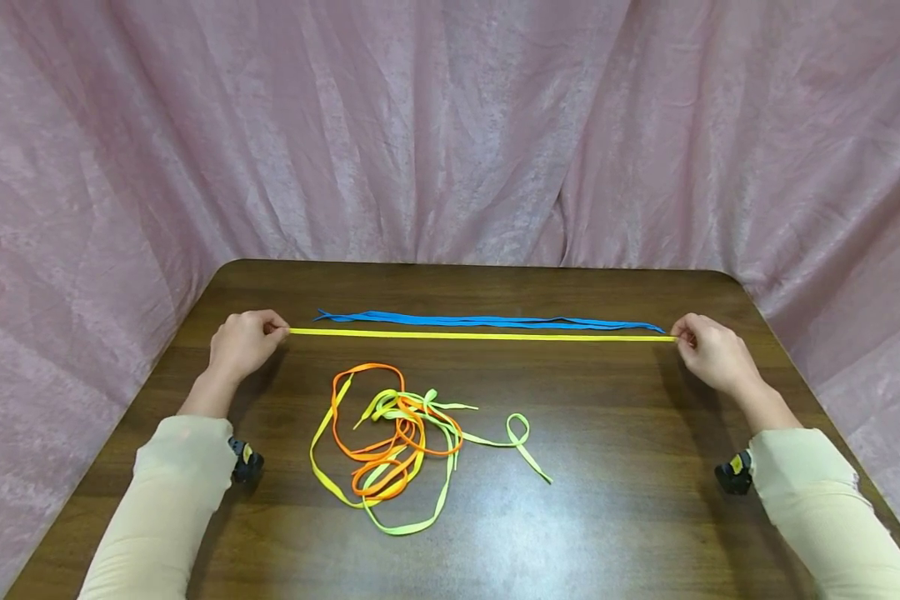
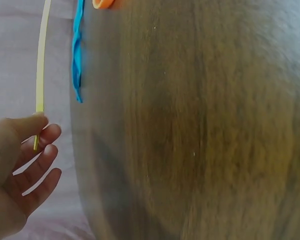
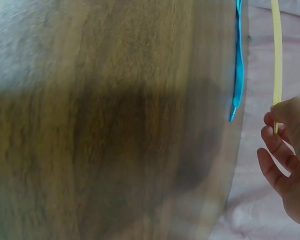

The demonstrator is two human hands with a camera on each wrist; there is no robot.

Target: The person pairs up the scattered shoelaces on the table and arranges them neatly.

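Note:
A yellow shoelace (image 1: 480,336) stretches straight and taut between my two hands, above the table. My left hand (image 1: 246,342) pinches one end between thumb and index finger; in the left wrist view the tip of the yellow shoelace (image 2: 39,85) pokes out below the thumb. At the other end my right hand (image 1: 714,350) pinches the lace the same way, its tip showing under the fingers in the right wrist view. Just behind it, blue shoelaces (image 1: 457,321) lie stretched lengthwise on the table, one blue end (image 3: 238,90) near my right hand.
Nearer to me, left of centre, an orange shoelace (image 1: 335,408) lies tangled with yellow and green laces (image 1: 408,529). One green end (image 1: 525,450) loops off to the right. The brown wooden table (image 1: 607,517) ends at the back before a pink curtain (image 1: 450,133).

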